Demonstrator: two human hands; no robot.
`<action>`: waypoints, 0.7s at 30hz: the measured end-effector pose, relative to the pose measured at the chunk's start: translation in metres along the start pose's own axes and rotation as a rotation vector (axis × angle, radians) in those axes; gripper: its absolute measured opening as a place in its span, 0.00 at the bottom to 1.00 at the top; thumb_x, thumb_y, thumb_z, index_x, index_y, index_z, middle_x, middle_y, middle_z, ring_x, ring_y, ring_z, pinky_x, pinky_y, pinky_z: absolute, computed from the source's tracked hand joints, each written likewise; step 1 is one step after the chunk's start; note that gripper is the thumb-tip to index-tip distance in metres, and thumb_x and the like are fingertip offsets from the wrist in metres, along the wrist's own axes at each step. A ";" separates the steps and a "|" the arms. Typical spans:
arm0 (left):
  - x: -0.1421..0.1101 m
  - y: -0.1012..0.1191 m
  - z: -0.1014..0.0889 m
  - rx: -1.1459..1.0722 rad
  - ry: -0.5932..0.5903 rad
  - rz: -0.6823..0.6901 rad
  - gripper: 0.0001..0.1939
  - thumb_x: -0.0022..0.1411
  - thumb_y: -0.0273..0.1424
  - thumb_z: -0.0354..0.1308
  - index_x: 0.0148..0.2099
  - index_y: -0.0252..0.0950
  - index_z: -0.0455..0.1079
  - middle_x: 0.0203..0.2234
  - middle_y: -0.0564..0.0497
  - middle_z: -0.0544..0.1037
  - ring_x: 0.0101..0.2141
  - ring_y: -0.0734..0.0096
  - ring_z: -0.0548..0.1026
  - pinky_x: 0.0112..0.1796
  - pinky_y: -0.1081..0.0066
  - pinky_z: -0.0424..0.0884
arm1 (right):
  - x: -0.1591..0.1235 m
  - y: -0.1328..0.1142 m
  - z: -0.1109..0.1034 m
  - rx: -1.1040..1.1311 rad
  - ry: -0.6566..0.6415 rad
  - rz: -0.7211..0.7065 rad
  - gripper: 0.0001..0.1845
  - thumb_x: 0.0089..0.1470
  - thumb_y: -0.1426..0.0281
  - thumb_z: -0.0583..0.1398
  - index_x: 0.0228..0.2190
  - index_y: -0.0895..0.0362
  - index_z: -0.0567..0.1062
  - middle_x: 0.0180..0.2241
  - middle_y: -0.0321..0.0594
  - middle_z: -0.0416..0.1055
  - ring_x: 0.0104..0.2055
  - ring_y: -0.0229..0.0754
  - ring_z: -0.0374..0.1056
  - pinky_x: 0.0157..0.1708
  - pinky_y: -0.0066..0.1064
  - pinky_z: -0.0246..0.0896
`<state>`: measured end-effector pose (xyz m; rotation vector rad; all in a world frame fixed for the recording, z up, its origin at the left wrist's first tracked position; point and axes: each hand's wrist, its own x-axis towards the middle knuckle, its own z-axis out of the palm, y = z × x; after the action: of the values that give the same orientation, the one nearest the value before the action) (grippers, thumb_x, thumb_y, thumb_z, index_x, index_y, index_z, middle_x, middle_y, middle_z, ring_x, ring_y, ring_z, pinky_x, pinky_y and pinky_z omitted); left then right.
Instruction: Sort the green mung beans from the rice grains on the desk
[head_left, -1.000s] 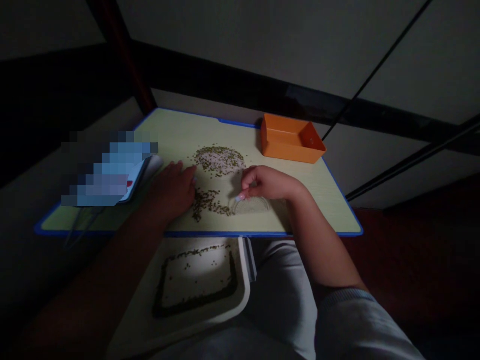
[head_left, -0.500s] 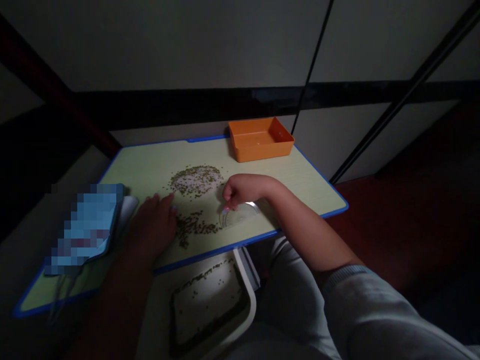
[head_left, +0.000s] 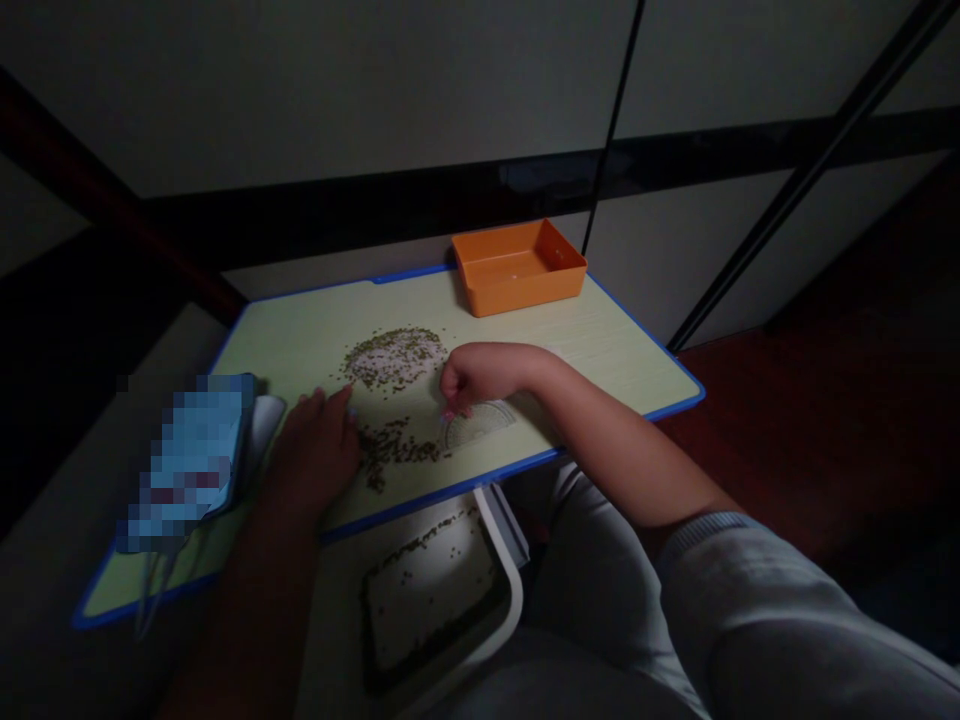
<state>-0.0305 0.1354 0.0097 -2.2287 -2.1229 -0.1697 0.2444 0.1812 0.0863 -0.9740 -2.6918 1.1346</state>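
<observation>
My left hand (head_left: 316,447) lies flat on the pale table (head_left: 315,335), fingers together, its edge against a small heap of green beans (head_left: 394,448). My right hand (head_left: 474,375) pinches the left end of a clear half-round plastic protractor (head_left: 480,424) that lies flat on the table just right of that heap. A larger round spread of beans (head_left: 391,360) lies farther back. On my lap below the table edge sits a white tray (head_left: 491,625) with beans lined along its inner sides.
An orange plastic bin (head_left: 519,267) stands at the table's far right corner. A blurred blue object (head_left: 187,462) rests at the left on something white. The table has a blue rim (head_left: 525,462). Dark wall rails and diagonal bars run behind.
The view has swung and settled. My right hand has pressed the protractor flat and nudged it toward the small bean heap; my left hand stays beside the heap.
</observation>
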 end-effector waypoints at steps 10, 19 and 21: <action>0.000 -0.006 0.008 -0.043 0.060 0.014 0.32 0.75 0.35 0.39 0.72 0.26 0.66 0.69 0.28 0.70 0.72 0.43 0.65 0.71 0.44 0.62 | -0.005 0.001 -0.005 0.056 0.002 -0.046 0.15 0.57 0.76 0.68 0.20 0.59 0.76 0.17 0.28 0.67 0.24 0.33 0.59 0.31 0.28 0.51; -0.001 0.002 -0.005 -0.037 -0.014 -0.005 0.33 0.74 0.34 0.38 0.72 0.21 0.64 0.70 0.24 0.68 0.73 0.41 0.64 0.72 0.47 0.58 | -0.006 0.002 -0.007 0.064 -0.046 0.017 0.13 0.54 0.78 0.70 0.19 0.59 0.78 0.18 0.29 0.71 0.25 0.33 0.63 0.32 0.28 0.54; -0.001 0.003 -0.005 -0.041 -0.014 -0.010 0.33 0.74 0.34 0.38 0.72 0.21 0.64 0.70 0.24 0.67 0.73 0.41 0.63 0.72 0.47 0.59 | -0.006 0.001 -0.006 0.064 -0.056 0.009 0.13 0.54 0.78 0.69 0.19 0.59 0.78 0.18 0.29 0.71 0.25 0.33 0.62 0.32 0.28 0.54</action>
<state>-0.0281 0.1337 0.0151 -2.2489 -2.1568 -0.2007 0.2515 0.1826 0.0910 -0.9598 -2.6775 1.2600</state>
